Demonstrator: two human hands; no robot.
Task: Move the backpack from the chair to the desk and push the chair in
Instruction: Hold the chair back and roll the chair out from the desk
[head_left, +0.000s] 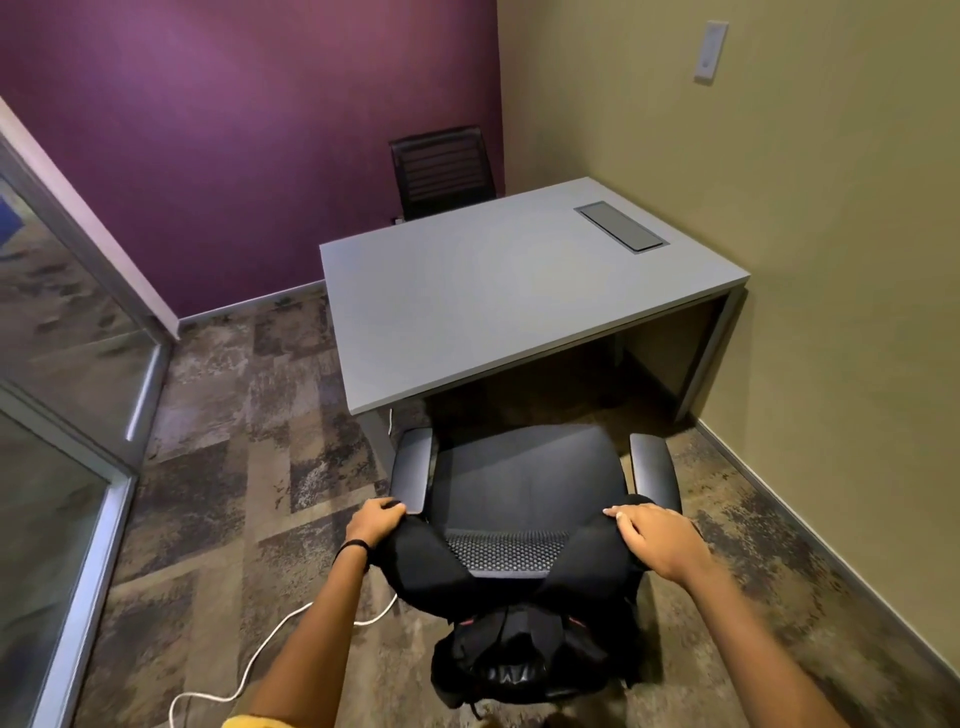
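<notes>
A: Desk, grey, is sitting in the corner. A dark panel is lying flush in its far right part.

B: And the chair?

A: It is standing just off the desk's near edge, seat facing the desk, not tucked under. A second chair is standing behind the desk's far side.

B: Where is the backpack?

A: It is hanging off the chair back, on the side away from the desk. Its straps are draping over the top of the backrest.

B: Hands?

A: Left hand is curling its fingers around the strap at the backrest's left corner. Right hand is lying flat on the right strap, fingers spread, not clenched. A dark band is sitting on the left wrist.

B: Anything on the floor?

A: A white cable is trailing across the carpet, on the chair's left, well off from the desk.
</notes>
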